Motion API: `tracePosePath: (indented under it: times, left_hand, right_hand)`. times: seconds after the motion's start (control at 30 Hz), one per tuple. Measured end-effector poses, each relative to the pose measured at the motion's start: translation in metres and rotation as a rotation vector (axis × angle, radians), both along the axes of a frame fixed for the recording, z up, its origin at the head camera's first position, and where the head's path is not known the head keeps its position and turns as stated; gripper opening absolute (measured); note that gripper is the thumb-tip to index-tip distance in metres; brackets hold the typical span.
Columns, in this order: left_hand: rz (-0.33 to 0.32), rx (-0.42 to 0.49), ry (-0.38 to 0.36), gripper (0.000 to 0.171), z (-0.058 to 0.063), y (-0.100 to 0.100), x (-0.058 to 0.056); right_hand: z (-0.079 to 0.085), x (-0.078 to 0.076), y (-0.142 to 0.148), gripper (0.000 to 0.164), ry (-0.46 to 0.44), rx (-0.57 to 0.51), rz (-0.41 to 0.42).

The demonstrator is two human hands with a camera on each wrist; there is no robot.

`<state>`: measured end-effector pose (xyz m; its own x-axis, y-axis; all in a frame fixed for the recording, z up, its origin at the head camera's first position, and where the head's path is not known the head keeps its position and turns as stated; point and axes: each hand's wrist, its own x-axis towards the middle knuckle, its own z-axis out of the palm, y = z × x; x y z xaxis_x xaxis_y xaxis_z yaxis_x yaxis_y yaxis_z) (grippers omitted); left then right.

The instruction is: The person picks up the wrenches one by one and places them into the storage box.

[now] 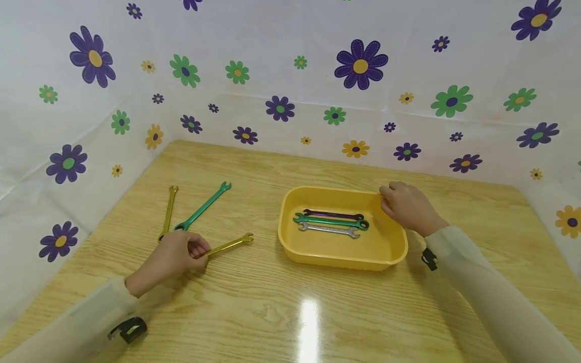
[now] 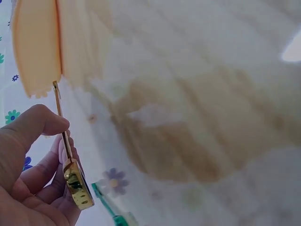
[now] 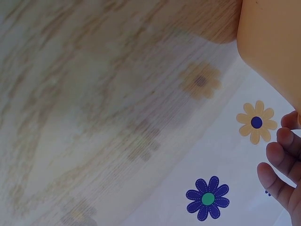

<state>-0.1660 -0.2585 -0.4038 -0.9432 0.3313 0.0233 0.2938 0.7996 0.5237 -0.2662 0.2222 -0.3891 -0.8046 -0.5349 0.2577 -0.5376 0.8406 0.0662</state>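
Note:
My left hand (image 1: pixel 174 254) pinches a gold wrench (image 1: pixel 230 244) between thumb and fingers, its open end pointing toward the yellow basin (image 1: pixel 345 259). In the left wrist view the same gold wrench (image 2: pixel 77 183) shows its thicker end near the palm. At the basin's far right corner, my right hand (image 1: pixel 410 207) grips the rim, thumb on the inner side. A purple wrench (image 1: pixel 333 215), a green wrench (image 1: pixel 330 221) and a silver wrench (image 1: pixel 328 230) lie side by side in the basin. Fingers (image 3: pixel 282 153) of the right hand show beside the basin's outer wall in the right wrist view.
Left of the basin, another gold wrench (image 1: pixel 169 212) and a teal wrench (image 1: pixel 205 205) lie on the wooden table (image 1: pixel 254 312), their lower ends close to my left hand. A flower-printed white cloth (image 1: pixel 281 50) stands behind the table and along its sides.

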Motion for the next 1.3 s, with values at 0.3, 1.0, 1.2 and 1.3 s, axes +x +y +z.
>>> tracePosePath:
  times: [0.3,1.0,1.2,1.3]
  left_hand:
    - [0.014,0.023,-0.024,0.008,0.016,-0.002,-0.006]
    - [-0.012,0.102,0.033,0.011,0.062,0.028,-0.032]
    - [-0.038,0.129,0.021,0.012,0.069,0.049,-0.038]
    - [-0.049,0.134,0.019,0.012,0.072,0.059,-0.041]
  right_hand:
    - [0.001,0.000,-0.001,0.009,-0.005,0.005,-0.004]
    - [0.001,0.000,-0.001,0.007,-0.001,-0.002,-0.002]
    - [0.000,0.000,0.000,0.006,0.004,-0.010,0.002]
    - [0.000,-0.001,0.000,0.006,0.007,-0.014,0.007]
